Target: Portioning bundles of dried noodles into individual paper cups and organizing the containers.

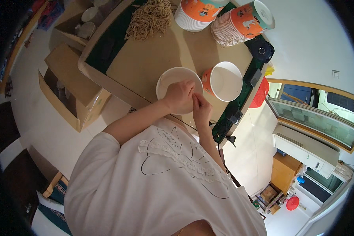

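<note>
My left hand [178, 94] and my right hand [201, 110] are close together over a round white tub [163, 80] near the table's front edge. The fingers of both hands are pinched, the fingertips nearly meeting. What they hold, if anything, is too small to make out. My left hand and wrist hide part of the tub's inside. Just right of it, a paper bucket [226, 82] with an orange printed side leans with its wide mouth facing me.
Tan strings [150, 19] lie heaped at the table's far side. Beside them are two stacks of orange-printed paper buckets [196, 13]. A small dark fan [261, 50] and cables [228, 137] line the right edge. An open cardboard box [72, 86] stands left of the table.
</note>
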`<state>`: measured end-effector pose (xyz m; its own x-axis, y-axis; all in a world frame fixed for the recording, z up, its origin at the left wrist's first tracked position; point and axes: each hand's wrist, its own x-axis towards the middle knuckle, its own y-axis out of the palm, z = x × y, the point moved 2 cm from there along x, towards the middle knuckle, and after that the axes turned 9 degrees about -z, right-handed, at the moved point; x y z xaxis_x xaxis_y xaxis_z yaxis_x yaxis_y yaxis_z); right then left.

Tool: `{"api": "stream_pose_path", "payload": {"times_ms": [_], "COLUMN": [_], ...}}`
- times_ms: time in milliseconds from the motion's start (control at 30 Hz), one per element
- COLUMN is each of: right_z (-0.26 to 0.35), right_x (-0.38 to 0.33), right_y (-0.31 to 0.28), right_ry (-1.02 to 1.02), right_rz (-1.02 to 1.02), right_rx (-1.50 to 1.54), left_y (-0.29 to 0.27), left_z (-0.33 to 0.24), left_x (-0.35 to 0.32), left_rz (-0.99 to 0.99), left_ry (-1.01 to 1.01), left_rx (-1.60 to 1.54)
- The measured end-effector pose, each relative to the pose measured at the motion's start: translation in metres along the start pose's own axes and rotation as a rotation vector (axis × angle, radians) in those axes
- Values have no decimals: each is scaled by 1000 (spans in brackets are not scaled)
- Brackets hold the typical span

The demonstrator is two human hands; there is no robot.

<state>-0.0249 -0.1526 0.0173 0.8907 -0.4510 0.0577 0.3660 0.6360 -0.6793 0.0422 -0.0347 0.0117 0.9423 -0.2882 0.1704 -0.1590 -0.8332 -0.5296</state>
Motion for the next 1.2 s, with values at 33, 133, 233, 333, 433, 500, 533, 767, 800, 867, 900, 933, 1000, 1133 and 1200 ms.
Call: {"api": "stream_pose_path", "payload": {"times_ms": [33, 133, 233, 333, 433, 500, 533, 767, 800, 867, 900, 933, 1000, 1133, 1200], "right_z": [0, 2, -5, -4, -4, -1, 4, 3, 3, 5, 6, 5, 3, 6, 8], "right_x": [0, -1, -1, 0, 1, 2, 3, 4, 4, 2, 1, -1, -5, -9, -11], "right_y": [0, -1, 3, 3, 3, 3, 1, -10, -12, -17, -18, -19, -20, -22, -24], "right_ry": [1, -16, -37, 37, 111, 107, 78, -101, -100, -95, -96, -32, 33, -94, -142], "right_rz": [-3, -18, -30, 15, 83, 104, 64, -16, -20, -63, -65, -61, -58, -49, -71], "right_rx": [-4, -3, 17, 1, 100, 232, 282, 186, 186, 150, 150, 236, 321, 354, 338], "left_y": [-2, -2, 1, -3, -5, -6, -8, -14, -17, -24, -27, -29, -34, -41, -41], "left_z": [-5, -6, -2, 4, 2, -3, -7, -15, -18, -25, -23, -21, -25, -40, -41], "left_x": [0, -1, -2, 2, 4, 5, 5, 9, 10, 10, 10, 11, 11, 11, 10], "left_rz": [-21, -58, -53, -5, 51, 78, 73, 128, 130, 190, 190, 230, 271, 288, 300], "left_ry": [2, 8, -17, -34, -38, -52, -58, -8, -5, -42, -39, -21, -1, -43, -57], "left_rx": [14, 33, 14, -26, -59, -73, -92, -130, -131, -33, -34, -16, 2, -120, -151]}}
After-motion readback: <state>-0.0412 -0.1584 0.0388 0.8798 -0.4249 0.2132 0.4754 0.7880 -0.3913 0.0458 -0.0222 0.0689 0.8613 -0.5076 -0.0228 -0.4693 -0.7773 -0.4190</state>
